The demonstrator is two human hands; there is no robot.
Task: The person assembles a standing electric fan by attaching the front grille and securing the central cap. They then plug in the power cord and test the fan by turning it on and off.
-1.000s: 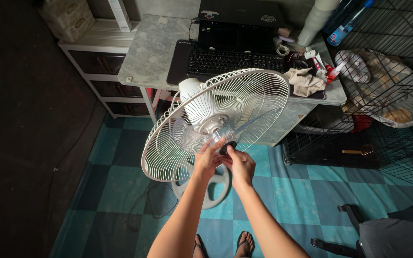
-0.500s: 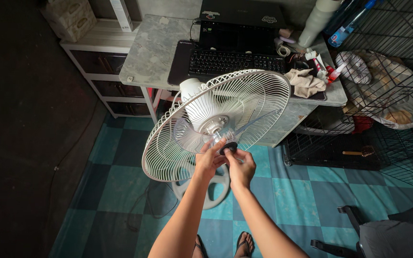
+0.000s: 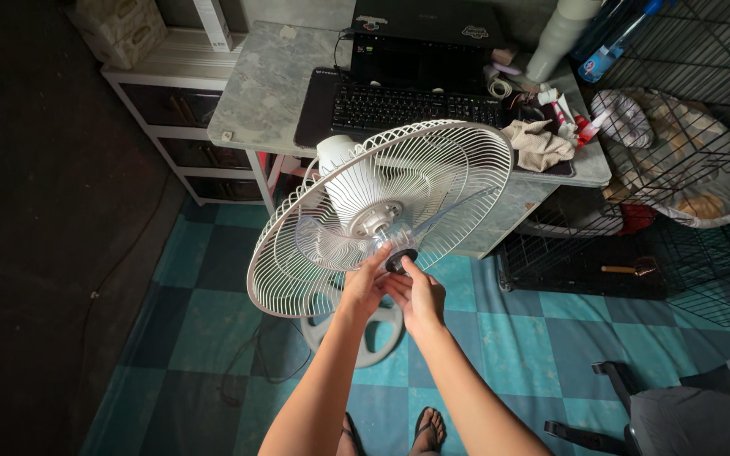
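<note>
Teal checkered floor [image 3: 500, 338], a white fan [image 3: 382, 211] before a cluttered desk [image 3: 272, 93].
My left hand [image 3: 363, 289] and right hand [image 3: 418, 297] both pinch the black cap [image 3: 397, 259] at its clear blade's [image 3: 323, 245] hub.

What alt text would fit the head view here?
Seen from above, both hands, left hand and right hand, pinch a small black cap at the hub of a white pedestal fan whose front grille is off, over a teal checkered floor; a keyboard sits on the desk behind.

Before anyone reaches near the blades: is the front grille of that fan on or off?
Off. The clear blades lie bare over the white rear grille, and both hands reach the black hub cap unobstructed.
</note>
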